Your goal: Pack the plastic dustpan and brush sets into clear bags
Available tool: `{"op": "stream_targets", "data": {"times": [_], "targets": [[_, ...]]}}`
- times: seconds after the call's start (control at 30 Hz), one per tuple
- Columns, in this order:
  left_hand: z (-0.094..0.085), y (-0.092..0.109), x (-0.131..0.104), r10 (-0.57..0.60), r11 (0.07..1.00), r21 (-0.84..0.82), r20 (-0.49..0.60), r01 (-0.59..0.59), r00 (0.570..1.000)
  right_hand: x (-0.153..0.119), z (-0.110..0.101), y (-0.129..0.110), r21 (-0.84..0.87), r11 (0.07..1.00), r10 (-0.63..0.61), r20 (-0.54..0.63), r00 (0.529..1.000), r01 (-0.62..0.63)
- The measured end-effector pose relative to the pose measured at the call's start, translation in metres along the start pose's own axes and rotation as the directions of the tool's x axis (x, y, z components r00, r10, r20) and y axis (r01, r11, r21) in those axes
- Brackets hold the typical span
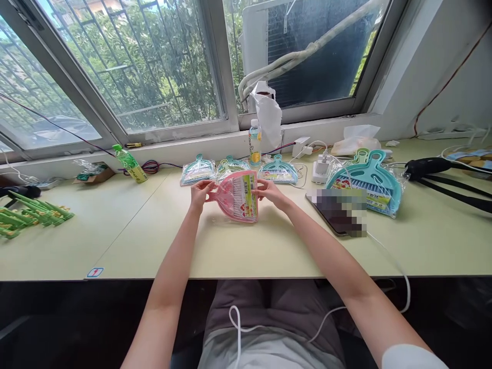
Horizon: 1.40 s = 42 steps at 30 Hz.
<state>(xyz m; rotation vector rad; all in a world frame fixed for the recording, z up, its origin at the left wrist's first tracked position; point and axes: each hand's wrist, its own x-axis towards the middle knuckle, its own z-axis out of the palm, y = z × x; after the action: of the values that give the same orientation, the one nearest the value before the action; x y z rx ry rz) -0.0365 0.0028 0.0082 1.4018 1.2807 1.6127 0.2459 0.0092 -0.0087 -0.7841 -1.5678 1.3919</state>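
Between my two hands is a pink dustpan and brush set [230, 199] in clear wrapping, turned sideways just above the table. My left hand [202, 193] grips its handle end at the left. At the right, my right hand [269, 192] pinches the wide edge beside the yellow-green label. Behind it lie a wrapped blue dustpan set [198, 170], a green one [231, 166] partly covered by the pink one, and another blue one [279, 170]. Larger wrapped teal dustpan sets [369, 179] are stacked to the right.
A tablet-like dark device [334, 215] with a white cable lies right of my arm. A drink bottle [254, 142] stands by the window, and a green bottle [130, 164] leans at left. Green packaged sticks [34, 212] lie far left; a black strap [442, 166] is far right.
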Motion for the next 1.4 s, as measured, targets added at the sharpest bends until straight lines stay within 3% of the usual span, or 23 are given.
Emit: {"op": "stream_targets", "data": {"times": [0.1, 0.17, 0.2, 0.3, 0.37, 0.43, 0.5, 0.6, 0.63, 0.67, 0.7, 0.73, 0.8, 0.9, 0.93, 1.0, 1.07, 1.1, 1.17, 1.23, 1.3, 1.4], "targets": [[-0.011, -0.006, 0.008, 0.037, 0.999, -0.035, -0.108, -0.041, 0.993, -0.002, -0.006, -0.003, 0.006, 1.000, -0.018, -0.088, 0.996, 0.018], [-0.027, -0.010, 0.013, 0.037, 0.999, -0.014, -0.281, -0.043, 0.959, -0.002, -0.013, -0.004, 0.024, 1.000, -0.010, -0.187, 0.982, 0.015], [-0.039, -0.012, 0.016, 0.027, 0.999, 0.029, -0.391, -0.017, 0.920, -0.002, -0.017, -0.005, 0.044, 0.999, -0.001, -0.244, 0.970, 0.012], [-0.079, -0.018, 0.019, 0.061, 0.933, 0.296, -0.688, 0.203, 0.724, -0.001, -0.026, -0.004, 0.135, 0.991, 0.054, -0.413, 0.909, 0.003], [-0.099, -0.021, 0.019, 0.037, 0.856, 0.379, -0.723, 0.352, 0.689, 0.000, -0.029, -0.002, 0.193, 0.981, 0.092, -0.478, 0.873, 0.002], [-0.102, -0.020, 0.017, 0.035, 0.834, 0.410, -0.707, 0.368, 0.707, 0.000, -0.028, 0.000, 0.237, 0.972, 0.112, -0.491, 0.864, 0.008], [-0.085, -0.013, 0.013, 0.072, 0.871, 0.421, -0.617, 0.252, 0.784, 0.001, -0.022, -0.001, 0.272, 0.962, 0.119, -0.479, 0.870, 0.018], [-0.028, 0.004, -0.001, 0.082, 0.973, 0.232, -0.304, -0.010, 0.949, 0.001, -0.006, -0.004, 0.287, 0.958, 0.112, -0.435, 0.893, 0.019], [-0.006, 0.009, -0.007, 0.033, 0.995, 0.102, -0.176, -0.015, 0.984, 0.000, 0.000, -0.006, 0.279, 0.960, 0.105, -0.412, 0.905, 0.015], [0.016, 0.013, -0.015, -0.056, 0.998, -0.018, 0.025, 0.056, 0.998, 0.000, 0.004, -0.008, 0.268, 0.963, 0.095, -0.386, 0.917, 0.013], [0.034, 0.016, -0.022, -0.138, 0.981, -0.104, 0.218, 0.163, 0.966, -0.001, 0.007, -0.010, 0.255, 0.967, 0.083, -0.359, 0.930, 0.012], [0.049, 0.018, -0.029, -0.186, 0.957, -0.160, 0.302, 0.242, 0.935, -0.003, 0.008, -0.012, 0.238, 0.971, 0.074, -0.329, 0.941, 0.006], [0.067, 0.018, -0.039, -0.211, 0.935, -0.218, 0.297, 0.281, 0.931, -0.010, 0.001, -0.014, 0.153, 0.988, 0.078, -0.269, 0.960, -0.037], [0.065, 0.014, -0.038, -0.102, 0.944, -0.295, 0.167, 0.148, 0.981, -0.029, -0.025, -0.014, -0.208, 0.961, 0.115, -0.301, 0.947, -0.183], [0.061, 0.013, -0.035, -0.064, 0.942, -0.318, 0.144, 0.108, 0.988, -0.037, -0.036, -0.014, -0.376, 0.897, 0.094, -0.353, 0.931, -0.233], [0.052, 0.012, -0.028, -0.032, 0.935, -0.347, 0.113, 0.070, 0.993, -0.054, -0.053, -0.014, -0.656, 0.683, 0.002, -0.438, 0.899, -0.321], [0.048, 0.013, -0.023, -0.030, 0.938, -0.342, 0.052, 0.047, 0.998, -0.068, -0.063, -0.017, -0.796, 0.480, -0.078, -0.458, 0.886, -0.369], [0.047, 0.013, -0.022, -0.030, 0.943, -0.330, 0.016, 0.034, 0.999, -0.073, -0.063, -0.020, -0.823, 0.421, -0.112, -0.465, 0.878, -0.382], [0.049, 0.015, -0.023, -0.018, 0.955, -0.295, -0.032, 0.007, 0.999, -0.076, -0.055, -0.031, -0.841, 0.394, -0.201, -0.472, 0.858, -0.371], [0.055, 0.019, -0.029, -0.001, 0.966, -0.258, -0.025, -0.006, 1.000, -0.071, -0.035, -0.045, -0.851, 0.432, -0.303, -0.448, 0.841, -0.298], [0.063, 0.024, -0.038, -0.008, 0.970, -0.243, 0.022, 0.013, 1.000, -0.061, -0.005, -0.059, -0.868, 0.471, -0.339, -0.341, 0.877, -0.156], [0.075, 0.034, -0.057, 0.000, 0.967, -0.251, 0.149, 0.038, 0.989, -0.043, 0.041, -0.073, -0.912, 0.410, -0.326, -0.146, 0.934, 0.001]]}}
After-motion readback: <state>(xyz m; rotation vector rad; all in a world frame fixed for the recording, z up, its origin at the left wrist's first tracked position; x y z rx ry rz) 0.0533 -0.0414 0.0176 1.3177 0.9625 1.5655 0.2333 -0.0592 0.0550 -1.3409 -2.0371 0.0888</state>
